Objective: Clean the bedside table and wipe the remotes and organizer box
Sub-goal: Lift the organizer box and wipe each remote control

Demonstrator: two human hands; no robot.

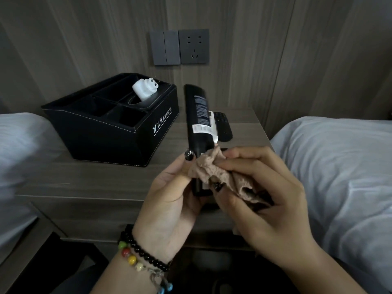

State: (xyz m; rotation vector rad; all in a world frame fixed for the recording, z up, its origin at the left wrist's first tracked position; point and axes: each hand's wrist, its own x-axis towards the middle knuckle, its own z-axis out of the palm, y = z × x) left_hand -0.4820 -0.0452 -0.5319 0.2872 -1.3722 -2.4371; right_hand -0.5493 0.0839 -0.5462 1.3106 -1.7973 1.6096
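Standing right of the black organizer box (110, 122) on the bedside table (89, 185), a black remote (198, 124) points up and away, label side showing, its lower end gripped by the left hand (169, 200); the right hand (263, 194) pinches a beige cloth (214, 170) against it.

A dark grey wall socket (193, 46) is set in the wood-grain wall panel (297, 49). Just left of the socket, touching it, is a double light switch (165, 47) of the same grey. Well below the socket to the left lies a white pillow (19, 141); well below it to the right lies white bedding (343, 170).
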